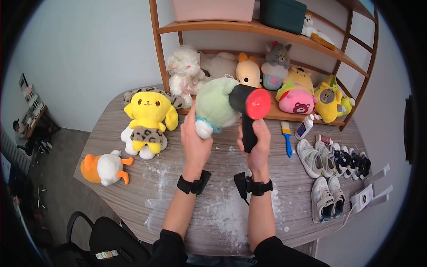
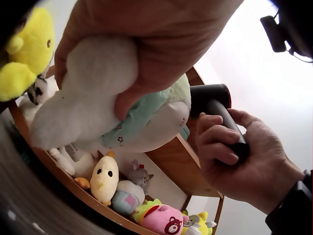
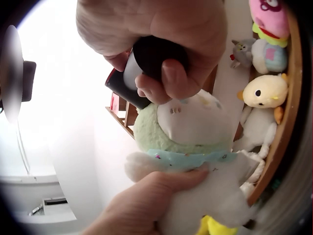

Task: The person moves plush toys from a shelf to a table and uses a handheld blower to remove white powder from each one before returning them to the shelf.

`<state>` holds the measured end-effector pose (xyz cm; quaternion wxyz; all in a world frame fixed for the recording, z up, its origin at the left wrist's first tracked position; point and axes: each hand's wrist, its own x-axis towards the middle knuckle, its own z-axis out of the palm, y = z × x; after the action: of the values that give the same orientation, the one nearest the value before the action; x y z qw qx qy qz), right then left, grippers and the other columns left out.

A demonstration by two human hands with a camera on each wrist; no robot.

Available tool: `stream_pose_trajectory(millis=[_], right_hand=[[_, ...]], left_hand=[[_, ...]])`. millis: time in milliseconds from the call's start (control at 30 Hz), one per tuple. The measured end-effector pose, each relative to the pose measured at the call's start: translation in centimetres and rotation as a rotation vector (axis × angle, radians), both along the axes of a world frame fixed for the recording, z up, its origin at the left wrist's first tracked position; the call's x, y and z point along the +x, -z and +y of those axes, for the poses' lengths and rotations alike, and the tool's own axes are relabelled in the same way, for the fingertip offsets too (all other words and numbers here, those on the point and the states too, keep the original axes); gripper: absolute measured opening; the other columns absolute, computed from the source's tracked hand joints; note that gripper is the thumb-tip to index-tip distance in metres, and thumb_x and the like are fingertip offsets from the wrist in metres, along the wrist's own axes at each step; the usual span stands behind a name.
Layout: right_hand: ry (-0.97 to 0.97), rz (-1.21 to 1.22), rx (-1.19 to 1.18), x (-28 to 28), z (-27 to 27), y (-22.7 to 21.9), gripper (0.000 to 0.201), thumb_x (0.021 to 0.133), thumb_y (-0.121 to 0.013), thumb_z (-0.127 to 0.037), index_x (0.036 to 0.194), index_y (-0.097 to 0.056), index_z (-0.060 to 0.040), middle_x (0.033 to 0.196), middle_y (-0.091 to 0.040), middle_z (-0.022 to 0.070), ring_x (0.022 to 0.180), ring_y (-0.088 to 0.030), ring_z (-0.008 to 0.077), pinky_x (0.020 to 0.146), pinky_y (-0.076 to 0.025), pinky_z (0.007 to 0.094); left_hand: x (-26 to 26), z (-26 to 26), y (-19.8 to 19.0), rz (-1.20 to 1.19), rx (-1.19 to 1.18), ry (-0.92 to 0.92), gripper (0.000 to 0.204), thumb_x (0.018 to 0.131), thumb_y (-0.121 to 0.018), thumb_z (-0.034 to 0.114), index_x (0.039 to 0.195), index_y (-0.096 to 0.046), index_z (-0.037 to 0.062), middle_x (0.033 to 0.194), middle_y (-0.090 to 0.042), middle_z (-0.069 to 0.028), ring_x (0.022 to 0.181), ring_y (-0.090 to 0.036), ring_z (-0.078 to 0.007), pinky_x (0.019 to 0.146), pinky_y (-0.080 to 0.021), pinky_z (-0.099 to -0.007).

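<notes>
A green and white plush toy [image 1: 216,103] with a light blue scarf [image 2: 143,114] is lifted above the table, gripped round its body by the left hand [image 1: 196,141]. The right hand [image 1: 258,144] has its fingers curled round the handle of a black hand-held device [image 1: 250,135] with a red round end [image 1: 258,104]. The barrel of that device sits against or very close to the plush's green head; contact cannot be told. In the right wrist view the plush's white face [image 3: 188,122] lies just below the right hand [image 3: 161,34].
White powder [image 1: 227,213] is scattered on the table. A yellow plush [image 1: 149,111] and an orange-white plush [image 1: 106,167] lie left. At right are a blue brush [image 1: 287,140], a bottle [image 1: 304,127] and several shoes [image 1: 310,156]. Behind stands a wooden shelf [image 1: 253,27] with plush toys.
</notes>
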<state>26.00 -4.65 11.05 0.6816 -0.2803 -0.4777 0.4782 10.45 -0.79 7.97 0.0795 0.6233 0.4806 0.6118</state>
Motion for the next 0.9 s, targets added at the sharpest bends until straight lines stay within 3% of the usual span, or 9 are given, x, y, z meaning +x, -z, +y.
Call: stream_pose_trajectory(millis=[167,367,467,600,900], right_hand=[[0.005,-0.049,0.071,0.0,-0.2,0.2,0.024,0.096,-0.059,-0.022,0.107,-0.059,-0.0004,0.073,-0.052,-0.0006,0.057,-0.043,0.0043,0.047,-0.031,0.0200],[0.033,-0.182,0.097,0.9,-0.2,0.8,0.021,0.092,-0.062,-0.017,0.104,-0.062,0.0008,0.067,-0.054,-0.0022,0.058,-0.043,0.0045,0.051,-0.031,0.0211],[0.085,-0.446,0.165,1.2,0.5,2.0,0.021,0.091,-0.063,-0.017,0.102,-0.062,0.0016,0.066,-0.054,0.0007,0.058,-0.044,0.0061,0.054,-0.034,0.0234],[0.080,-0.526,0.157,1.2,0.1,1.4,0.022,0.090,-0.064,-0.018,0.100,-0.062,0.0018,0.065,-0.054,0.0009,0.060,-0.044,0.0066,0.057,-0.035,0.0243],[-0.024,-0.096,0.048,-0.1,-0.2,0.8,0.032,0.098,-0.055,-0.026,0.116,-0.059,-0.0001,0.072,-0.054,0.0017,0.055,-0.043,0.0054,0.048,-0.033,0.0211]], left_hand=[[-0.8,-0.6,-1.1,0.020,-0.027,-0.006,0.080,0.065,-0.057,-0.012,0.143,-0.045,0.0057,0.118,-0.061,-0.0200,0.111,-0.055,-0.0429,0.096,-0.042,-0.0468],[-1.2,-0.7,-1.2,0.058,-0.046,-0.044,0.080,0.066,-0.060,-0.010,0.143,-0.045,0.0057,0.116,-0.062,-0.0205,0.109,-0.056,-0.0433,0.095,-0.044,-0.0469],[-0.8,-0.7,-1.5,-0.011,-0.083,-0.007,0.080,0.066,-0.062,-0.009,0.143,-0.045,0.0049,0.115,-0.062,-0.0210,0.108,-0.056,-0.0434,0.094,-0.044,-0.0468],[-1.0,-0.6,-1.6,-0.002,-0.102,-0.008,0.079,0.066,-0.064,-0.008,0.143,-0.046,0.0042,0.115,-0.062,-0.0212,0.109,-0.057,-0.0431,0.094,-0.045,-0.0467],[-1.7,-0.5,-1.4,0.091,-0.010,-0.080,0.075,0.066,-0.069,-0.006,0.138,-0.055,0.0090,0.111,-0.064,-0.0170,0.103,-0.060,-0.0387,0.091,-0.047,-0.0443]])
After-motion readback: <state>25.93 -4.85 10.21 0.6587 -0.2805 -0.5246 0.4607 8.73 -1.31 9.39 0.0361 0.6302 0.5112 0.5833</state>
